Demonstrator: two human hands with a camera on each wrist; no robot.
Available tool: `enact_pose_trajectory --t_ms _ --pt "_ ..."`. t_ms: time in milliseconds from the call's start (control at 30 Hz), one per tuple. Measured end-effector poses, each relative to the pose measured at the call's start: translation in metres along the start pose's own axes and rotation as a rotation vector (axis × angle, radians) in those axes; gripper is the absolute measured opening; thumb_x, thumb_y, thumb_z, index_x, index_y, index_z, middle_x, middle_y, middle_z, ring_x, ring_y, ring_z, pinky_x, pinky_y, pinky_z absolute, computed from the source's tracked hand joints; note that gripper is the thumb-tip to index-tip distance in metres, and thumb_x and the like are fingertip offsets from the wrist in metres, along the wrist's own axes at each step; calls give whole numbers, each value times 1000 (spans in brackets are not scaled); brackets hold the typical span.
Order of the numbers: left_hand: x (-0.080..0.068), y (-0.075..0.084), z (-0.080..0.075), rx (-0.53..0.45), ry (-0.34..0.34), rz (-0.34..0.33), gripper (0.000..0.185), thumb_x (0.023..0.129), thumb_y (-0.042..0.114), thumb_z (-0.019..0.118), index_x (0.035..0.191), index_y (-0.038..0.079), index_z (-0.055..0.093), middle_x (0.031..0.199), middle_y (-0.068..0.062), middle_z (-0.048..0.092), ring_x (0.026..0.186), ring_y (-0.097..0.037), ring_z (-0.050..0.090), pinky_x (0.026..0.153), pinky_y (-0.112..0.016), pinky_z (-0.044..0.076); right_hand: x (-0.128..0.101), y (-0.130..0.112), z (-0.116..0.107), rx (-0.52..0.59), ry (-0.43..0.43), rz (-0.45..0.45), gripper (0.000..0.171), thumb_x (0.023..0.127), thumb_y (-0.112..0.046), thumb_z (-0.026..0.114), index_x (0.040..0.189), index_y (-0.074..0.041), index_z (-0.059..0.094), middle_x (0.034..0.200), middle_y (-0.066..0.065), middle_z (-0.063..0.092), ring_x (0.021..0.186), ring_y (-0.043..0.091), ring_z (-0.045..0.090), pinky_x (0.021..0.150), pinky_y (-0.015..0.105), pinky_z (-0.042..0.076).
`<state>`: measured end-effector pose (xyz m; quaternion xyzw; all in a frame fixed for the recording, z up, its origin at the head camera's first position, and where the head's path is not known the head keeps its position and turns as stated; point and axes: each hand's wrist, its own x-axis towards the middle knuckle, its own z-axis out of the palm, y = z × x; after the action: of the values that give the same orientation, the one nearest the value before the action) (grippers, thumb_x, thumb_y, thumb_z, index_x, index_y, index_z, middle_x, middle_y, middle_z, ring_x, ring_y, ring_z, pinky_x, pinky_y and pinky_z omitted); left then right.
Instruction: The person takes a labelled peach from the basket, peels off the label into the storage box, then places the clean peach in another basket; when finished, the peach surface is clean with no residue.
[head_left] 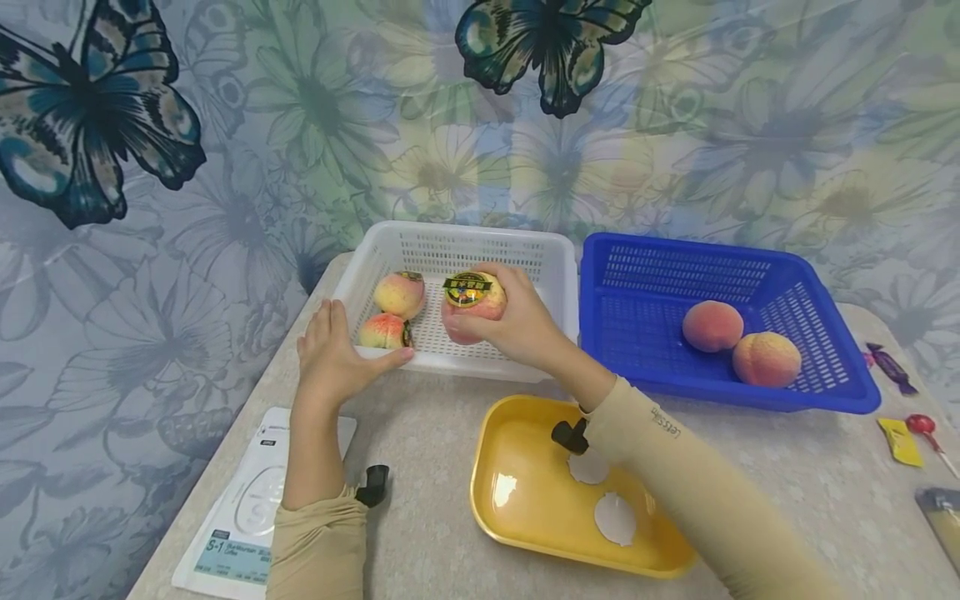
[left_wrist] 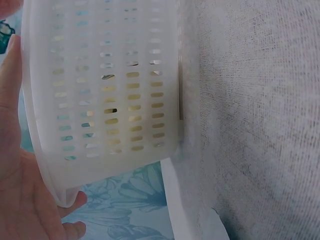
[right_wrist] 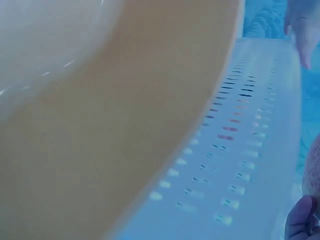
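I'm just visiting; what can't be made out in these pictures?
Yellow tray: head view, right sleeve covers part.
White packet: head view, left forearm covers part; smallest print unreadably small.
Held peach: right wrist view, cut off by right edge.
Inside of the white basket: left wrist view, mostly hidden by its wall.

- Pouch (head_left: pixel 238 518), left edge of bench (head_left: pixel 420 533): "S-1", "Blue Mountain", "Coffee"; finer print illegible.
- Right sleeve (head_left: pixel 693 479): small script, uncertain.
- Peach (head_left: pixel 484 307) label (head_left: pixel 467 288): characters unreadable.
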<state>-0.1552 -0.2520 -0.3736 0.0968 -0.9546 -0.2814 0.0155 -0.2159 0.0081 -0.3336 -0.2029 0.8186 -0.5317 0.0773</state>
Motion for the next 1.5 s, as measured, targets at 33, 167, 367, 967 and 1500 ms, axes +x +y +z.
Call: enact_pose_trajectory --t_ms 33,167,367,967,1500 --pt "0 0 0 1 1 0 140 68 73 75 156 -5 -1 164 -28 -1 151 -47 1 117 -70 0 -3 -1 -3 7 -2 -8 70 78 -36 85 136 -20 50 138 7 41 117 22 48 94 38 52" --pt "0 0 1 10 9 4 140 68 73 75 156 -5 0 164 -28 -1 151 -48 1 117 -71 1 -13 -2 -15 34 -11 -40 67 80 -31 84 136 -19 50 139 6 41 123 21 42 100 39 48" --pt "0 -2 1 17 8 15 140 68 74 75 156 -5 -1 164 -27 -2 152 -47 0 116 -72 0 -27 -2 -32 67 -16 -61 67 81 -24 84 138 -19 49 139 6 40 126 22 40 102 39 47" --pt "-6 17 -4 21 -18 101 134 68 68 79 160 8 2 165 -25 -2 151 -47 -8 114 -74 -7 -58 6 -65 42 20 -44 70 83 -24 82 143 -19 47 133 6 48 120 20 48 105 38 44" --pt "-52 121 32 -533 -206 525 89 82 36 81 154 37 29 156 10 37 139 -16 43 112 -49 40 -80 -4 -59 93 -18 -43 65 84 -22 81 140 -19 47 110 6 65 70 23 65 61 27 55"
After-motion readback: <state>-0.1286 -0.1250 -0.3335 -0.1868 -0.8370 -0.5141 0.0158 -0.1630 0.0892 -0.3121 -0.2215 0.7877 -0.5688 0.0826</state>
